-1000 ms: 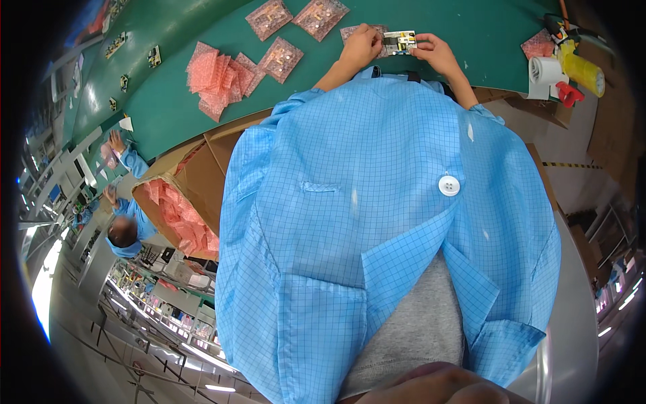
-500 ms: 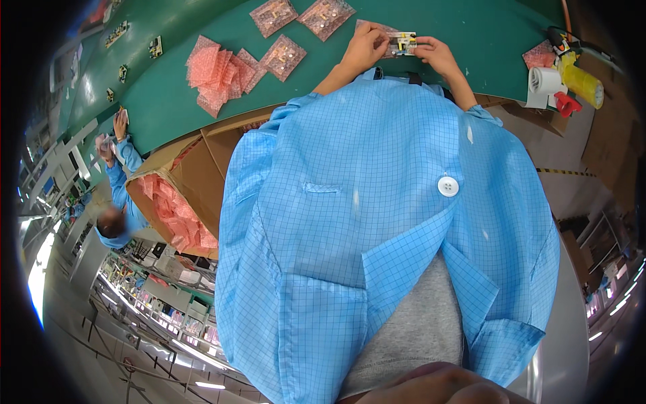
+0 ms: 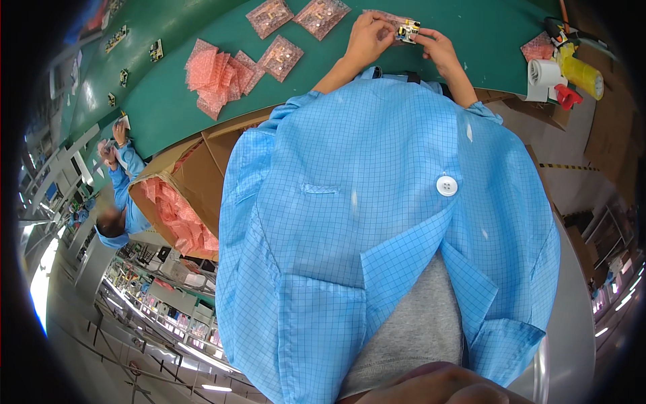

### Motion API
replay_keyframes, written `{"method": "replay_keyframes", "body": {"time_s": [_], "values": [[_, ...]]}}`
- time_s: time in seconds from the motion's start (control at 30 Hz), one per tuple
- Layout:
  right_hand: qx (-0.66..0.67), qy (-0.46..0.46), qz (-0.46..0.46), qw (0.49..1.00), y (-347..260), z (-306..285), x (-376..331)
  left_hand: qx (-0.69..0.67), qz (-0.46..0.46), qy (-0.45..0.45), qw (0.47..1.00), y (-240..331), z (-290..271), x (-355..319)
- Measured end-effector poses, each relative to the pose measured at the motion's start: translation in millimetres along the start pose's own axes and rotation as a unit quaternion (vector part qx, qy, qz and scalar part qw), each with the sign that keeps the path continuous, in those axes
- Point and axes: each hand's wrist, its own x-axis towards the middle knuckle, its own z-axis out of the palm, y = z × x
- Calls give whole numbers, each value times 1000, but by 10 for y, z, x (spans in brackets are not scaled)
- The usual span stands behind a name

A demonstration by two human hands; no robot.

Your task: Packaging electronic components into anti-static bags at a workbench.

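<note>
At the far side of the green table, my right hand [image 3: 439, 51] pinches a small circuit board [image 3: 408, 31] with yellow, black and white parts by its right end. My left hand [image 3: 369, 42] is closed on a pink bubble-wrap bag [image 3: 390, 17], which lies behind and beside the board. The board's left end is at the bag; whether it is inside the opening I cannot tell. Left of my hands lie bubble-wrap bags with boards in them, one of them a filled bag [image 3: 280, 58]. Farther left is a pile of flat pink bubble-wrap bags [image 3: 214, 74].
Several bare boards, such as one board [image 3: 156, 50], stand along the left of the green table [image 3: 161, 121]. A cardboard box [image 3: 192, 158] of pink wrap sits at the near edge. A white roll [image 3: 544, 77] and yellow roll [image 3: 582, 77] lie right. A co-worker [image 3: 121, 202] works at left.
The board has tilted and moved slightly up in my right hand. My left hand has shifted a little to the right, and more of the bag shows behind the board.
</note>
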Motion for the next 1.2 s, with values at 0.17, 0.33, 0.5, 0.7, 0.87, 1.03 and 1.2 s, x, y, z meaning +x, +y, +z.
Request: {"method": "replay_keyframes", "body": {"time_s": [0.17, 0.33, 0.5, 0.7, 0.87, 1.03, 1.2], "values": [[-6, -8, -46, 999, -98, 126, -83, -4, 0, 20, 1000, 155, -86, 143], [58, 2, -26, 998, -212, 151, -137, -14, -24, 5, 1000, 321, -67, 216], [113, -48, -44, 991, -168, 118, -133, 113, -6, -39, 993, 591, -167, 374], [142, -55, -47, 987, -186, 110, -103, -23, -64, 2, 998, 327, -90, 339], [161, -119, -23, 980, -219, 148, 13, -95, -315, 114, 937, -13, -168, 230], [43, -200, -17, 979, -193, 11, 326, -432, -444, -4, 785, -10, -100, 211], [-78, -225, -53, 970, -578, 134, 645, -428, -458, 40, 778, -286, -184, 31]]}}
